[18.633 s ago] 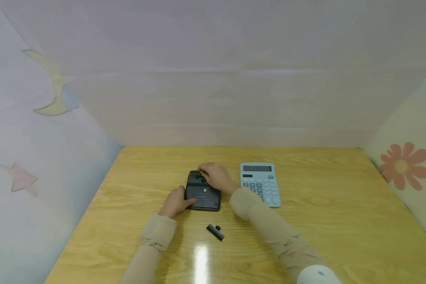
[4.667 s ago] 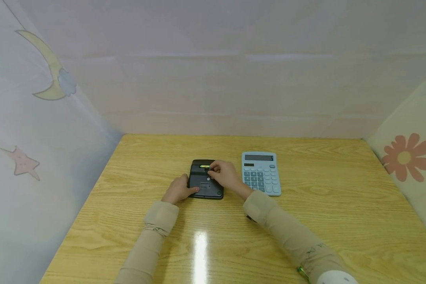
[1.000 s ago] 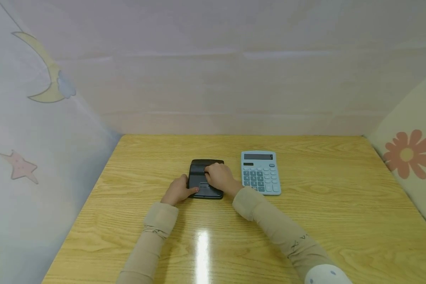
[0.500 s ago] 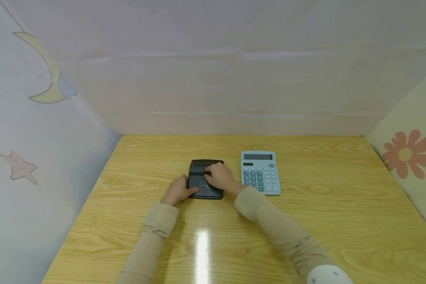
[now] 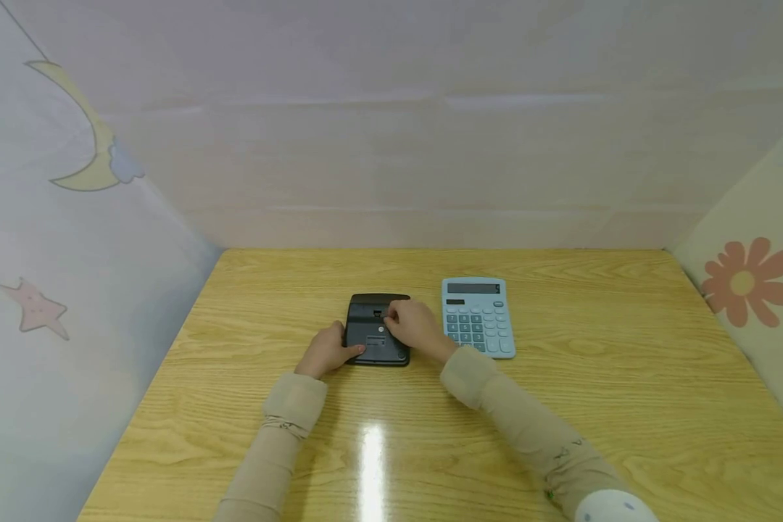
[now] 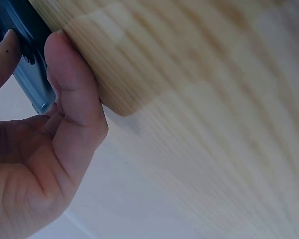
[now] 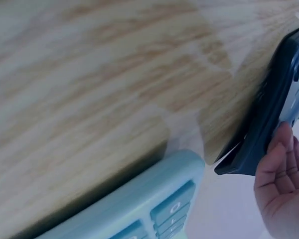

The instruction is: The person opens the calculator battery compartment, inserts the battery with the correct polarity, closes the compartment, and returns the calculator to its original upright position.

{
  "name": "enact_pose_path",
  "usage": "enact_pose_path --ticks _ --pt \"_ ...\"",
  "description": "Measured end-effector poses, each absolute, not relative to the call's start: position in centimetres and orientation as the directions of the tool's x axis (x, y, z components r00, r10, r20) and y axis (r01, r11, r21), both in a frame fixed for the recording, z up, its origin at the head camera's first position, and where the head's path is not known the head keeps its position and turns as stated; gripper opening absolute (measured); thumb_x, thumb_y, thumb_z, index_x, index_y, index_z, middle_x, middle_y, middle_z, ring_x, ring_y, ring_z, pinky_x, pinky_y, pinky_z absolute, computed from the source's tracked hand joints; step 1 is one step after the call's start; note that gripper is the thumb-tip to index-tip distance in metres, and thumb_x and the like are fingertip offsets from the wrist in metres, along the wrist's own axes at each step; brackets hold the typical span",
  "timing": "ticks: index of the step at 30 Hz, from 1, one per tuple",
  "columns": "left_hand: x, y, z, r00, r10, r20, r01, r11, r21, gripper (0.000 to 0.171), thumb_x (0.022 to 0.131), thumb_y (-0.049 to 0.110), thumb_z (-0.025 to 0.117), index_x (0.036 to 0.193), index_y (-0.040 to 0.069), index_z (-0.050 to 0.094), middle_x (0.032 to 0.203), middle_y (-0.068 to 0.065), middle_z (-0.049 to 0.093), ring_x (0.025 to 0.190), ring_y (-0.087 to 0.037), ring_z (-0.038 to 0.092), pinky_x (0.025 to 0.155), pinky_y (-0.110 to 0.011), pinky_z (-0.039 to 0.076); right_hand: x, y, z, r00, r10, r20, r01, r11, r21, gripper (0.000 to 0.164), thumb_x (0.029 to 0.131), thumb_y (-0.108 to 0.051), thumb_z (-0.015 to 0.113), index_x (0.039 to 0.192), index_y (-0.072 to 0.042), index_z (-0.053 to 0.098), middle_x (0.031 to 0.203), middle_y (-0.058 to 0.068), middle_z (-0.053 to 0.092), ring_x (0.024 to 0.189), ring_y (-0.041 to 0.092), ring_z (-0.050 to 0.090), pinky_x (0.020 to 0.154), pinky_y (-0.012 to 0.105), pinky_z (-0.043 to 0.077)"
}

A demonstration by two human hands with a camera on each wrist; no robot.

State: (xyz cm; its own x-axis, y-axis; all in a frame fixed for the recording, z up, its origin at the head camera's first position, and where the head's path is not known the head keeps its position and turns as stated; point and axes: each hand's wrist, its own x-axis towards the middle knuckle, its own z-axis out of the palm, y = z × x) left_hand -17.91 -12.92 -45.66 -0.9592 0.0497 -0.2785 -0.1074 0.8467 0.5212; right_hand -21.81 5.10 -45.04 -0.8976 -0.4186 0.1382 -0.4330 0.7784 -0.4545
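A black calculator (image 5: 365, 326) lies face down on the wooden table, its dark battery cover (image 5: 363, 309) over the compartment near the far end. My left hand (image 5: 328, 351) grips the calculator's left edge, thumb on top; the left wrist view shows the fingers bent along its side. My right hand (image 5: 414, 324) is over its right side, with bent fingertips beside a small dark recess in the cover. In the right wrist view the right fingers (image 7: 284, 137) touch the calculator's underside; whether they pinch anything is hidden.
A light-blue calculator (image 5: 475, 319) lies face up just right of the black one, close to my right wrist. A small green item (image 5: 549, 496) shows beside the right sleeve, mostly hidden. A patterned cloth wall (image 5: 391, 174) borders the table (image 5: 248, 304) behind.
My right hand has drawn back slightly to the right, uncovering the recess and a white dot. The yellow-green battery seen several seconds ago is now covered; the loose cover has left the table.
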Motion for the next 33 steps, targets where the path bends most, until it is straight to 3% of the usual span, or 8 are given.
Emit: enact_pose_path --ticks 4,10,15,21,26,33 --pt "-17.9 -12.9 -45.6 -0.961 0.049 -0.271 -0.106 0.842 0.529 0.042 0.081 0.030 0.069 0.100 -0.003 0.052 0.080 -0.011 0.055 0.066 -0.021 0.051 0.058 -0.032 0.042 -21.6 5.7 -44.7 -0.936 -0.339 0.093 -0.341 0.817 -0.466 0.014 0.084 -0.018 0.063 0.079 -0.006 0.056 0.064 0.003 0.055 0.053 0.015 0.049 0.048 0.027 0.037" --pt "-17.8 -12.9 -45.5 -0.962 0.043 -0.271 -0.110 0.844 0.525 0.043 0.081 0.031 0.069 0.101 -0.003 0.052 0.081 -0.011 0.055 0.067 -0.021 0.051 0.059 -0.033 0.043 -21.4 6.3 -44.5 -0.969 -0.247 -0.022 -0.201 0.837 -0.509 0.037 0.083 -0.022 0.064 0.107 0.005 0.053 0.086 0.016 0.063 0.070 0.023 0.060 0.059 0.033 0.048" --pt "-17.8 -12.9 -45.6 -0.960 0.044 -0.277 -0.112 0.846 0.521 0.044 0.081 0.031 0.069 0.103 -0.003 0.052 0.084 -0.012 0.056 0.071 -0.022 0.053 0.061 -0.034 0.044 -21.4 6.6 -44.9 -0.969 -0.234 -0.079 -0.161 0.840 -0.518 0.052 0.084 -0.025 0.064 0.118 0.011 0.048 0.093 0.020 0.063 0.077 0.026 0.062 0.065 0.035 0.050" --pt "-17.8 -13.0 -45.6 -0.959 0.042 -0.279 -0.113 0.849 0.517 0.045 0.081 0.032 0.069 0.104 -0.003 0.052 0.085 -0.012 0.057 0.071 -0.022 0.052 0.061 -0.034 0.044 -21.5 6.6 -45.3 -0.964 -0.235 -0.127 -0.128 0.823 -0.554 0.054 0.085 -0.026 0.063 0.123 0.010 0.049 0.106 0.022 0.061 0.088 0.027 0.061 0.073 0.037 0.049" --pt "-17.8 -13.0 -45.6 -0.960 0.039 -0.278 -0.115 0.848 0.518 0.045 0.081 0.032 0.069 0.104 -0.003 0.052 0.084 -0.012 0.056 0.068 -0.021 0.051 0.059 -0.033 0.043 -21.5 6.6 -45.3 -0.964 -0.221 -0.149 -0.096 0.810 -0.578 0.055 0.086 -0.027 0.062 0.125 0.009 0.048 0.109 0.021 0.060 0.086 0.025 0.060 0.071 0.035 0.049" --pt "-17.8 -12.9 -45.7 -0.962 0.045 -0.268 -0.105 0.848 0.520 0.045 0.081 0.031 0.069 0.104 -0.004 0.052 0.083 -0.012 0.056 0.067 -0.021 0.051 0.059 -0.033 0.043 -21.3 6.7 -45.4 -0.962 -0.222 -0.156 -0.080 0.781 -0.619 0.053 0.085 -0.025 0.062 0.125 0.007 0.049 0.104 0.019 0.062 0.069 0.019 0.057 0.058 0.028 0.045"
